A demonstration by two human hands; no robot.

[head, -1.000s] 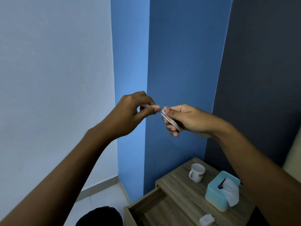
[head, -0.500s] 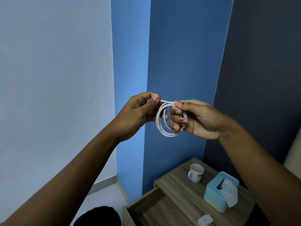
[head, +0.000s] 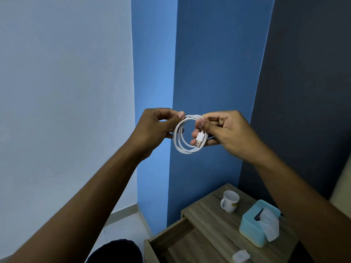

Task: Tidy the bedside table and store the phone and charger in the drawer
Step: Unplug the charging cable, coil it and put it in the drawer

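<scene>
Head view: both bare hands are holding up a white, coiled charging cable [head: 179, 141] in front of the blue wall corner [head: 153, 73], well above the furniture. The left hand [head: 153, 130] is pinching the upper left arc of the coil, its fingers [head: 178, 115] closed with the thumb pressing on the cable. The right hand [head: 224, 133] is gripping the right side of the coil, fingers curled shut around the strands, with the white USB plug [head: 200, 139] lying across them and pointing down and to the left. The coil is hanging as several loose round loops between the two hands.

Below, at the lower right, a wood-grain bedside bench [head: 205, 215] is standing against the wall. Its wooden drawer [head: 180, 245] is standing pulled open on the near left side; whatever the visible part of its interior holds cannot be made out. On the bench top, a white ceramic mug [head: 229, 201] with a yellow label is sitting at the far side, handle to the left. To its right, a light-blue rectangular tissue box [head: 254, 226] with a white tissue protruding is sitting partly behind the right forearm. A small white charger adapter [head: 241, 256] is lying at the near edge of the bench, apart from the tissue box.
</scene>
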